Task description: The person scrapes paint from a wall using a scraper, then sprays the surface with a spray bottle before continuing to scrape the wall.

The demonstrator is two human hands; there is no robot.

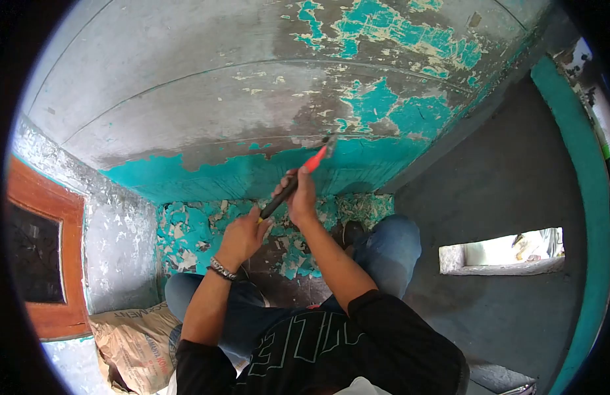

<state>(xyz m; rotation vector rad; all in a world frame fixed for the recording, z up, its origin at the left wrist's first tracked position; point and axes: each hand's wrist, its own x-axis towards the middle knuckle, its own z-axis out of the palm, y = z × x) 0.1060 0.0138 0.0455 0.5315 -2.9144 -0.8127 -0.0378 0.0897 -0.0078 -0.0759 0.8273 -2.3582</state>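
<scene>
A long-handled paint scraper (316, 160), black with a red section near its head, slants up from my hands to the wall. Its head meets the wall near the upper edge of a band of teal paint (213, 176); the blade is blurred. My left hand (242, 236) is wrapped round the lower end of the handle, and a beaded bracelet (222, 268) circles that wrist. Higher up, just below the red section, my right hand (302, 197) grips the same handle. Bare grey wall (186, 99) shows above the teal band, with more teal patches (397, 108) at upper right.
Peeled paint flakes (186, 230) litter the floor along the wall's foot. A brown paper sack (137, 345) lies at lower left, below a wood-framed door or window (74, 247). On the right, a dark wall (502, 178) has a rectangular opening (509, 253). My bent knees flank the work.
</scene>
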